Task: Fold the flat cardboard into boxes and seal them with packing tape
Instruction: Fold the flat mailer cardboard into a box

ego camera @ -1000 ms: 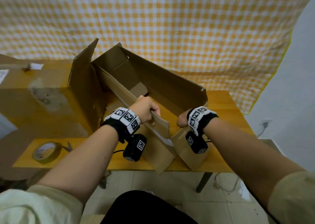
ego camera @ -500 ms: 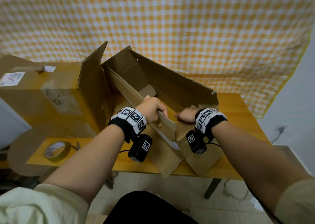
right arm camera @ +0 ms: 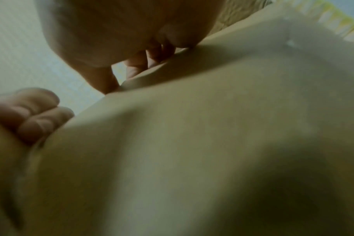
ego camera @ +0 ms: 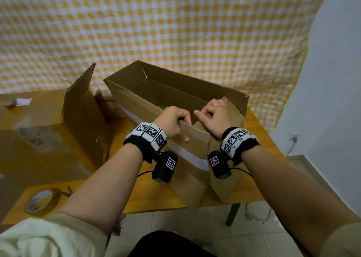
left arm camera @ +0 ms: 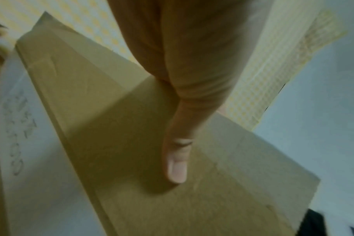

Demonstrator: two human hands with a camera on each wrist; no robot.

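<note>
cardboard box (ego camera: 175,92) is standing open at frame centre on the table (ego camera: 259,131) | left hand (ego camera: 172,122) is gripping its near wall | right hand (ego camera: 214,116) is pinching the right end flap | tape roll (ego camera: 42,200) is lying at lower left

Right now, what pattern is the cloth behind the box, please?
Yellow-and-white checks on the cloth, clearest in the head view.

Yellow-white checked cloth (ego camera: 175,32) behind wooden table (ego camera: 261,139); grey wall (ego camera: 336,80) right; pale tiled floor (ego camera: 254,235).
</note>
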